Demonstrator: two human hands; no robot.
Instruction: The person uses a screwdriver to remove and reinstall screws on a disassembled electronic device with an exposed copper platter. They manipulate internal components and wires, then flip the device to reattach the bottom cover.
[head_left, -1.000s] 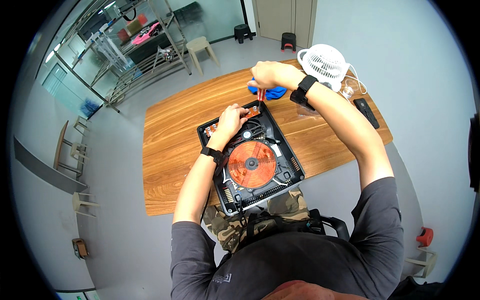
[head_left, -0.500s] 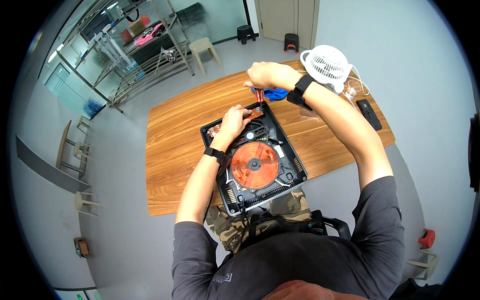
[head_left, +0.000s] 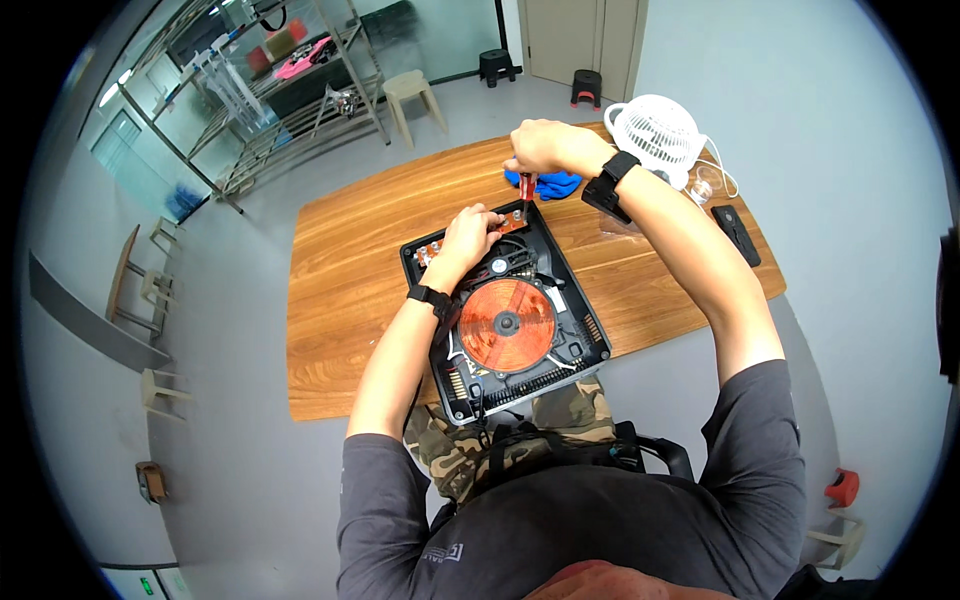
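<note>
An opened induction cooker [head_left: 590, 350] lies on the wooden table in front of me, its round copper coil [head_left: 507, 325] exposed. A narrow orange circuit board [head_left: 512, 222] with small raised parts runs along its far end. My left hand [head_left: 470, 240] rests over the middle of this board, fingers bent and pressing against it. In my right hand [head_left: 545, 147], closed round the handle, is a screwdriver [head_left: 527, 188] with a red striped handle. It stands nearly upright, its tip at the board's right end. The tip's exact contact is too small to make out.
A blue cloth [head_left: 556, 186] lies just beyond the cooker, behind the screwdriver. A white fan [head_left: 655, 130] with its cable stands at the far right of the table [head_left: 340, 300]. Near the right edge is a black flat object [head_left: 736, 235]. Metal shelving [head_left: 360, 75] and stools stand beyond.
My right hand has turned slightly about the screwdriver handle, and more of the red handle's side shows. My left hand stays on the board. The whole view has shifted a little.
</note>
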